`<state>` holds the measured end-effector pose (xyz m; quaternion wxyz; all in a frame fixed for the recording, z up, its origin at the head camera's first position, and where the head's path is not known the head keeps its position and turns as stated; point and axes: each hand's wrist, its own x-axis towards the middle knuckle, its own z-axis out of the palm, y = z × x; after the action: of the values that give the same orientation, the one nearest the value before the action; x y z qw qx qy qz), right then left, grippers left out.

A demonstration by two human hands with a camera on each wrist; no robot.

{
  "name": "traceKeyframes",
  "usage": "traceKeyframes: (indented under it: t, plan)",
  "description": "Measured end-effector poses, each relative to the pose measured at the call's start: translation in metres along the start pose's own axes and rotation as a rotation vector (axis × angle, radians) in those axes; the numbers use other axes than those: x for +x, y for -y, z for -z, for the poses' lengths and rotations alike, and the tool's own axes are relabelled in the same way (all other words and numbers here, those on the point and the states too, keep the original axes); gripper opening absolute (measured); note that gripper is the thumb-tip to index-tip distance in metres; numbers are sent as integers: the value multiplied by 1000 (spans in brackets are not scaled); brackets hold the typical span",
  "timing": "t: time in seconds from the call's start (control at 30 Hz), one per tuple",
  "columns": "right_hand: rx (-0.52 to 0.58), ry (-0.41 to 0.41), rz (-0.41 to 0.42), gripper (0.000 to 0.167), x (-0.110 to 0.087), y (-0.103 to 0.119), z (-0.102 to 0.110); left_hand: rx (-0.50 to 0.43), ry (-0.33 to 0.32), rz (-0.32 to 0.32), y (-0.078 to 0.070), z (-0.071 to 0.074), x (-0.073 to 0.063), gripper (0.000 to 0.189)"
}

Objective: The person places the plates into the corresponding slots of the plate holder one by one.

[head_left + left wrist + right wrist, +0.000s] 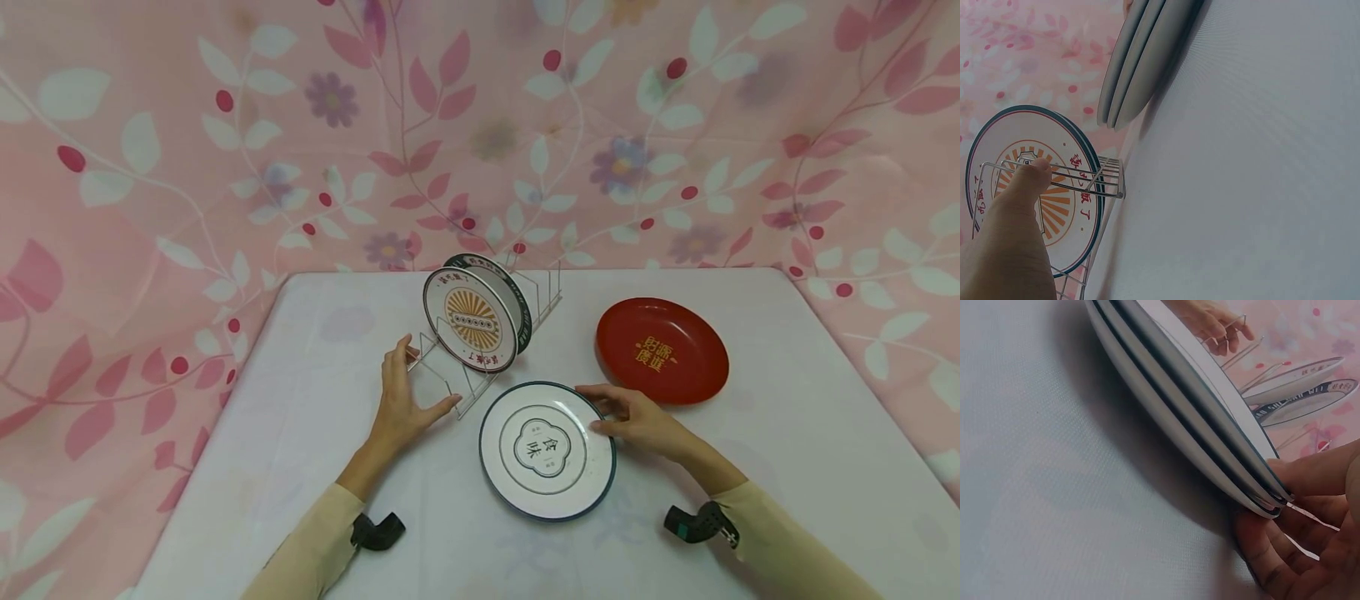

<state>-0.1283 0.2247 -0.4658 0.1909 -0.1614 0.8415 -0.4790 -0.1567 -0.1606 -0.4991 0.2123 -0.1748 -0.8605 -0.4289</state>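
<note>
A wire dish rack (472,392) stands on the table with two round white plates upright in it. The front plate (461,312) bears an orange sunburst; the one behind it (522,329) has a dark patterned rim. My left hand (397,396) holds the near end of the rack, its thumb on the wire in the left wrist view. To the right of the rack lies a stack of three white, blue-rimmed plates (506,475). My right hand (637,421) pinches that stack's right edge, thumb on top, fingers under the rim in the right wrist view.
A red oval dish (693,367) with gold characters lies behind my right hand. The white-covered table (330,333) ends at a pink floral cloth (480,125) hanging behind it. Each wrist carries a small black camera (378,532).
</note>
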Motion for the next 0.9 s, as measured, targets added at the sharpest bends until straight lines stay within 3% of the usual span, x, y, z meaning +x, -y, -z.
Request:
traceKeyframes:
  t: [0.23,0.73,0.9]
  plan:
    - [-34,-37,-23,49,-2,5,3,7,-6,-12,2,-1,1,117]
    - [-23,-21,-7,46,-12,27,23,12,-14,-30,1,0,0,117]
    - [-5,-1,-63,48,-11,35,31,13,-5,-23,0,0,1,117]
